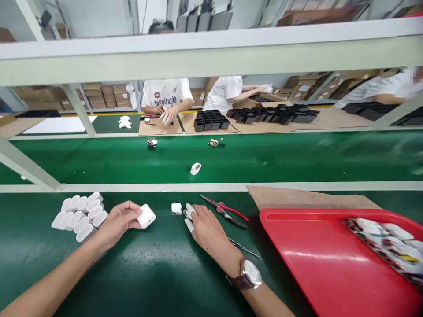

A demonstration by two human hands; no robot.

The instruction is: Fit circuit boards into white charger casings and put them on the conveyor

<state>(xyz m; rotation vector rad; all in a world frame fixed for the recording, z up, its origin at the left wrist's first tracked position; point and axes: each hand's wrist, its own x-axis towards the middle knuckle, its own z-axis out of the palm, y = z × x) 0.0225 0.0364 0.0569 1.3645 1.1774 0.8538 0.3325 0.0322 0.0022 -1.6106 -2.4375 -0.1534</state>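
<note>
Left of the red-handled pliers (225,212), the left hand (119,221) pinches a white casing (147,216), long axis unclear. Between casing and pliers: a circuit module (176,209), nearer the right hand (208,229), whose fingertips meet a mostly hidden part (186,214); cannot tell if closed. Beyond, left of pliers: shirt (165,93) reading "Inspirati…". Casing marks illegible.

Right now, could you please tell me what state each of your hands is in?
Left hand: closed, holding a white casing.
Right hand: fingers at a small component they partly hide; whether they grip it cannot be told.
</note>
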